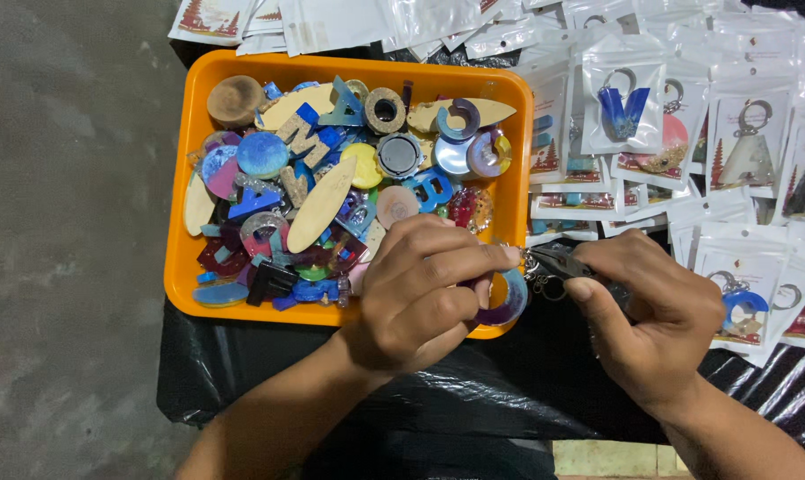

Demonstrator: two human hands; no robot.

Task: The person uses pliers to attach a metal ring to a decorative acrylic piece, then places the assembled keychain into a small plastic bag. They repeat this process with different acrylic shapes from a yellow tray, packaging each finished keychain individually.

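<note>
Left hand (pixel 416 298) nearest, fingers pinched shut on curved purple-and-blue resin charm (pixel 509 302), held over front right corner of orange tray (pixel 182 178). Right hand (pixel 656 316) just beside, closed around small dark pliers (pixel 558 262), tips meeting metal ring (pixel 537 271) at charm's top. Tray heaped with resin letters, discs and wooden ovals. Black plastic sheet (pixel 509 382) beneath; bagged keychains (pixel 623 102) spread to right and behind.
</note>
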